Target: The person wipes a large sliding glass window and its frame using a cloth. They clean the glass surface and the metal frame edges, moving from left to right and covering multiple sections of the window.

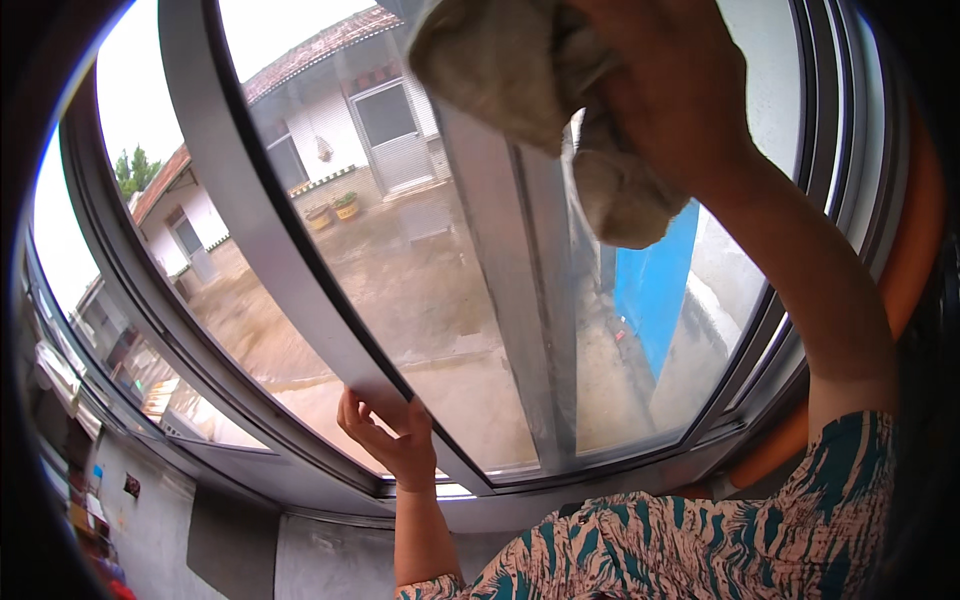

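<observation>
High in the view, my right hand presses a crumpled beige cloth toward the window glass. Part of the cloth hangs down below the palm. Some of my right fingers are hidden behind the cloth and the top edge of the picture. Lower down, my left hand grips the grey metal window frame, its fingers curled around the upright near the bottom corner. The glass looks streaky in places.
More window panels and tracks run along the left. An orange curved strip borders the right side. Beyond the glass are a courtyard, a white house, potted plants and a blue panel. A grey wall lies below left.
</observation>
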Action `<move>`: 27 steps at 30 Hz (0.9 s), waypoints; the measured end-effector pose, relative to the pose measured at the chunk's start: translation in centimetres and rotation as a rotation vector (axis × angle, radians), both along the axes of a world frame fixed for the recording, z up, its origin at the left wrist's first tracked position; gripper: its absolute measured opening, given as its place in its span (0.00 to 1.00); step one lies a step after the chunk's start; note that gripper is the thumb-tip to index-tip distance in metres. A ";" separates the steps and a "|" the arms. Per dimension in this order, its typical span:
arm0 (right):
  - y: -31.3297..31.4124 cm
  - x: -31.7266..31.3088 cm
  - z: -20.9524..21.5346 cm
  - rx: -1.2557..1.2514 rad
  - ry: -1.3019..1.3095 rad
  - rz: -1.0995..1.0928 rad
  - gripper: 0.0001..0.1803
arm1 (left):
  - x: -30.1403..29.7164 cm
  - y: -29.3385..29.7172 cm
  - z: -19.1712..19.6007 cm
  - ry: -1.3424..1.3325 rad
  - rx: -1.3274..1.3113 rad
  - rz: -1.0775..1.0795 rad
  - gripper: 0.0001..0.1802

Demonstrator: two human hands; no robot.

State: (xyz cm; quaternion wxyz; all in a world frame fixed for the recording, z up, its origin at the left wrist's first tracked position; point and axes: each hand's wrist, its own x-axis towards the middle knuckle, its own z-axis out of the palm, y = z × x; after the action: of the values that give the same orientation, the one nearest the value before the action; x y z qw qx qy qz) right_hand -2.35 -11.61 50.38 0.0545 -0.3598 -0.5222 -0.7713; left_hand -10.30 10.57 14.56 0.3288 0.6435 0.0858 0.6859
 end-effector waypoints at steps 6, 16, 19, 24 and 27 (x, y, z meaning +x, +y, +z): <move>1.4 0.7 0.9 -0.008 -0.098 0.044 0.14 | -2.4 1.8 0.6 -0.080 -0.424 -0.669 0.24; 0.2 1.8 1.8 0.020 -0.143 0.078 0.19 | -2.2 6.0 3.8 0.175 -0.397 -1.229 0.38; -0.4 2.8 1.6 0.020 -0.136 0.044 0.20 | -1.6 6.2 4.1 0.207 -0.402 -1.357 0.36; -1.4 4.1 -0.8 0.037 -0.113 -0.009 0.20 | -0.4 5.3 4.3 0.214 -0.402 -1.401 0.35; -1.7 3.0 -3.6 0.040 -0.001 -0.103 0.20 | -0.8 5.0 5.2 0.188 -0.414 -1.391 0.35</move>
State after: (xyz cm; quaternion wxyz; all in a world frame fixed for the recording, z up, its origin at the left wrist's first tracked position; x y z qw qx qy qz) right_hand 0.64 -13.34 46.78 0.0216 -0.3848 -0.4876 -0.7834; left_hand -11.08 15.60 19.71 0.7946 0.5299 -0.1870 0.2301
